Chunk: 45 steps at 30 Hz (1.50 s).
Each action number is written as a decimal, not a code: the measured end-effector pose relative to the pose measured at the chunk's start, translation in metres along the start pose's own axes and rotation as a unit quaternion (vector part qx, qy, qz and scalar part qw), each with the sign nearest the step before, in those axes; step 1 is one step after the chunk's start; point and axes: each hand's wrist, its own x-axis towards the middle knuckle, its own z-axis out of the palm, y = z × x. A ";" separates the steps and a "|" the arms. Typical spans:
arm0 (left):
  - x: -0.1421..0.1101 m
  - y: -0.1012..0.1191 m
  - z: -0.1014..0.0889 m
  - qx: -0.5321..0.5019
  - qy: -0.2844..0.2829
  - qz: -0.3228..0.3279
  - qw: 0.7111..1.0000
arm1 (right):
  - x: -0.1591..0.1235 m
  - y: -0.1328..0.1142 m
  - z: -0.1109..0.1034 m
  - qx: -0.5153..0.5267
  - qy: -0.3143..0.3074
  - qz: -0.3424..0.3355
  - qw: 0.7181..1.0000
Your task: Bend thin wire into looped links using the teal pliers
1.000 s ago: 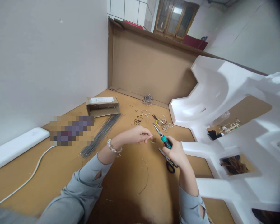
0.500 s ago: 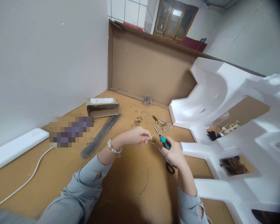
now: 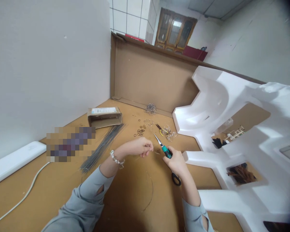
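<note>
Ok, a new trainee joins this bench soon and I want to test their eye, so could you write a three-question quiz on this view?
1. Which tool does the right grip hold?
2. True or false: the grey wire bundle lies on the table, outside the open cardboard box.
3. Fill in: small dark ____ lie on the table just beyond the left grip.

Key: 1. needle-nose pliers with a green-and-black handle; 2. true; 3. rings.
</note>
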 end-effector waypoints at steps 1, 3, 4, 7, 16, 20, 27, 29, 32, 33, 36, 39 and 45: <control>0.000 -0.001 0.000 0.003 -0.006 -0.002 1.000 | 0.000 -0.001 -0.001 -0.015 0.003 0.005 1.000; -0.002 -0.002 -0.002 0.012 -0.027 -0.014 0.999 | 0.000 0.000 -0.005 -0.042 0.018 0.016 0.999; -0.003 -0.002 -0.004 0.016 -0.036 -0.023 0.999 | 0.000 0.001 -0.008 -0.053 0.027 0.023 0.998; -0.010 0.004 -0.012 -0.003 -0.021 -0.034 0.999 | 0.000 0.007 -0.018 -0.073 0.022 0.040 0.996; -0.012 0.010 -0.025 -0.184 0.162 0.056 0.968 | 0.002 0.008 0.007 -0.180 -0.152 0.059 0.970; -0.009 0.009 -0.020 -0.300 0.170 0.074 0.936 | 0.005 0.002 0.035 -0.212 -0.150 0.064 0.964; -0.006 0.012 -0.017 -0.356 0.205 0.089 0.907 | 0.003 -0.006 0.053 -0.235 -0.139 0.059 0.960; -0.006 0.012 -0.018 -0.371 0.236 0.100 0.893 | 0.002 -0.007 0.056 -0.235 -0.136 0.055 0.961; -0.008 0.012 -0.021 -0.401 0.293 0.119 0.860 | 0.001 -0.008 0.058 -0.229 -0.134 0.043 0.963; -0.009 0.012 -0.023 -0.408 0.309 0.125 0.850 | 0.000 -0.009 0.058 -0.226 -0.134 0.037 0.964; -0.015 0.014 -0.029 -0.420 0.344 0.148 0.827 | -0.003 -0.008 0.057 -0.215 -0.137 0.016 0.967; -0.018 0.015 -0.034 -0.422 0.364 0.166 0.813 | -0.007 -0.008 0.055 -0.205 -0.136 -0.003 0.969; -0.013 0.017 -0.027 -0.464 0.345 0.157 0.801 | -0.007 -0.008 0.053 -0.171 -0.120 -0.034 0.977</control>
